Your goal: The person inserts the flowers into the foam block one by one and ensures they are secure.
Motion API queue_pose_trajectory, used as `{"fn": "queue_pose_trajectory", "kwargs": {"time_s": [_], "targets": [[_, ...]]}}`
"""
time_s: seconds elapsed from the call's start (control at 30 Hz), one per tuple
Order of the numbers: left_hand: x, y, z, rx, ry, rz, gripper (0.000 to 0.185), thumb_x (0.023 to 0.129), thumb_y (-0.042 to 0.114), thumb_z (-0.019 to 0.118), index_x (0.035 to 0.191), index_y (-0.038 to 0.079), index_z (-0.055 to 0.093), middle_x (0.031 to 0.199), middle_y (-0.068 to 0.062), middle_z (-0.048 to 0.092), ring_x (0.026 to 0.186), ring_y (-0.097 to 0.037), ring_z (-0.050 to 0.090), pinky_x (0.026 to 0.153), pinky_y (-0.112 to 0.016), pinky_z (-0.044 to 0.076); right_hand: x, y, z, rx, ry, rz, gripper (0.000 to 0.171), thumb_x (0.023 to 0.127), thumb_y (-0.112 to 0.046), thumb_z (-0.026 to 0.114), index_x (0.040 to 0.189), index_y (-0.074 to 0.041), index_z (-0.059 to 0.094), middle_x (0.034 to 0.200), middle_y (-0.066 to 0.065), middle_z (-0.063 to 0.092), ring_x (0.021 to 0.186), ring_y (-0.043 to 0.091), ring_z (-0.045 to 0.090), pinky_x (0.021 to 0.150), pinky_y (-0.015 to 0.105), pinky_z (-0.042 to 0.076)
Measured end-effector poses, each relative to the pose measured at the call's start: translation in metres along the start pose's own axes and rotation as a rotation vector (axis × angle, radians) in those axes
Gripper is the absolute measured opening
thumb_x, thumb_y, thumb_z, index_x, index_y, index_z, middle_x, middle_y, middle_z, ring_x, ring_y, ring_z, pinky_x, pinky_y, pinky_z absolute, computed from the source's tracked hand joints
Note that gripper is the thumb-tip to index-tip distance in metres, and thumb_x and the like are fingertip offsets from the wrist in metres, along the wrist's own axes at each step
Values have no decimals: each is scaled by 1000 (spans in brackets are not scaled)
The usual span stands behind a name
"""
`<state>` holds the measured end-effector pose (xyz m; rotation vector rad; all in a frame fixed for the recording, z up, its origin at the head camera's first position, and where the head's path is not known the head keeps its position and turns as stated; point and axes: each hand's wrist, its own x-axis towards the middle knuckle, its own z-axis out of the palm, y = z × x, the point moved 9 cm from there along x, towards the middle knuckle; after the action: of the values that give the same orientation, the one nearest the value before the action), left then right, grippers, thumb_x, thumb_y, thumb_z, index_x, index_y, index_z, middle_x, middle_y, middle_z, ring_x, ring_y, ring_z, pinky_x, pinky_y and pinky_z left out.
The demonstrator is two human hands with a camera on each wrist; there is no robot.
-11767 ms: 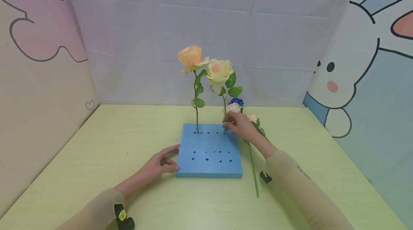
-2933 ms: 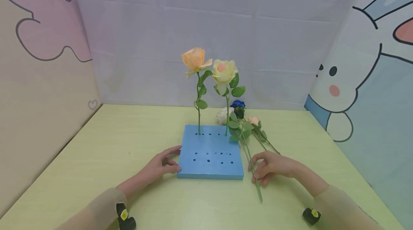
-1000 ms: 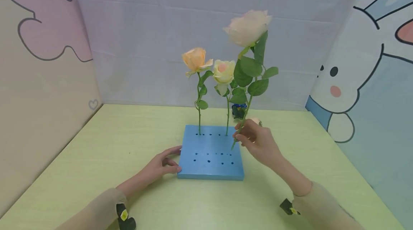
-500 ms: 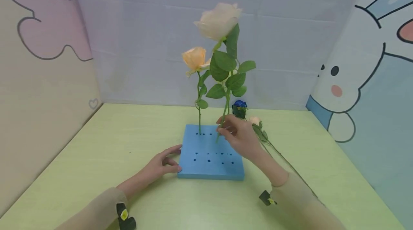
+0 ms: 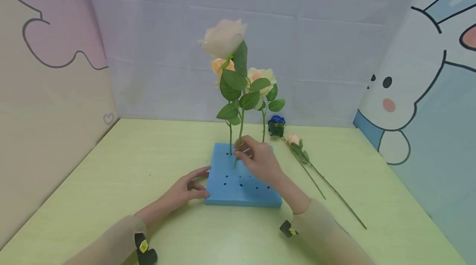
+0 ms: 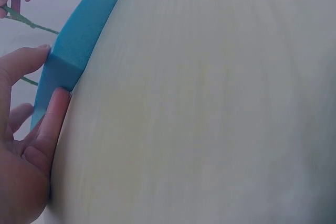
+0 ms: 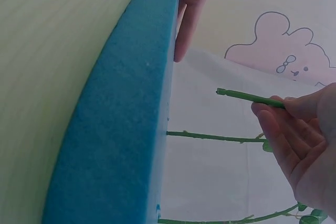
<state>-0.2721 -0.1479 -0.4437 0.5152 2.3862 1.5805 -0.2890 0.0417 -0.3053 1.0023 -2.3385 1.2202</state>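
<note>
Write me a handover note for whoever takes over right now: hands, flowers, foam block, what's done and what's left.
Left hand: open, fingers against the blue foam block's left edge, steadying it.
Right hand: grip pinching the stem of the pale peach rose, stem tip hanging above the block, not yet in a hole.
Done: orange rose and cream rose stand in the back row.
Left: seat the held rose; the blue rose and small pink rose lie on the table right of the block.

Two spare roses, one blue [image 5: 276, 124] and one pink [image 5: 293, 139], lying near my table's [image 5: 111, 166] far edge.
</note>
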Motion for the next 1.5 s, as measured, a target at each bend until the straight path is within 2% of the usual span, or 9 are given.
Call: {"fn": "queue_pose_trajectory", "kwargs": {"time_s": [0.13, 0.23, 0.43, 0.73, 1.0, 1.3, 1.5], "targets": [[0, -1, 0, 0, 0, -13, 77, 89, 24, 73, 155, 15, 33, 151, -21, 44, 99, -16, 66, 90, -31, 47, 3, 3, 12, -6, -50, 28, 7, 94, -8, 65, 98, -9, 60, 87, 9, 74, 74, 25, 75, 65, 21, 55], [1, -3, 0, 5, 3, -28, 77, 89, 25, 73, 155, 18, 33, 151, -19, 44, 100, -17, 66, 91, -33, 47, 4, 6, 23, -22, -121, 65, 6, 94, -9, 64, 98, -10, 60, 90, 8, 74, 78, 24, 75, 65, 20, 53], [2, -5, 1, 15, 5, -36, 77, 88, 26, 74, 154, 19, 34, 151, -18, 44, 103, -21, 66, 89, -33, 49, 4, 13, 40, 10, -222, 89, 7, 95, -6, 63, 98, -9, 58, 93, 13, 75, 80, 23, 74, 62, 18, 53], [2, -4, 0, 15, 12, -32, 77, 88, 25, 74, 154, 16, 34, 150, -20, 44, 100, -14, 66, 86, -27, 49, 6, 11, 45, -26, -254, 123, 6, 95, -5, 63, 96, -8, 58, 94, 12, 74, 83, 22, 74, 65, 20, 52], [2, -4, 0, 5, 12, -30, 77, 88, 25, 74, 154, 17, 34, 150, -19, 45, 99, -13, 66, 86, -26, 48, 6, 15, 49, -55, -262, 139, 6, 94, -5, 63, 94, -9, 59, 92, 9, 75, 80, 21, 73, 62, 21, 51], [2, -7, 0, 8, 18, -38, 77, 88, 26, 74, 154, 16, 35, 151, -19, 45, 99, -11, 66, 85, -26, 49, 3, 18, 57, -105, -323, 159, 5, 94, -7, 65, 94, -11, 61, 91, 7, 75, 84, 14, 72, 80, 29, 57], [1, -6, -1, 4, 18, -42, 77, 88, 27, 75, 154, 18, 36, 151, -18, 45, 100, -14, 66, 84, -27, 49, 2, 17, 59, -97, -337, 162, 4, 93, -6, 65, 96, -8, 62, 92, 7, 75, 84, 14, 72, 79, 30, 56]]}}
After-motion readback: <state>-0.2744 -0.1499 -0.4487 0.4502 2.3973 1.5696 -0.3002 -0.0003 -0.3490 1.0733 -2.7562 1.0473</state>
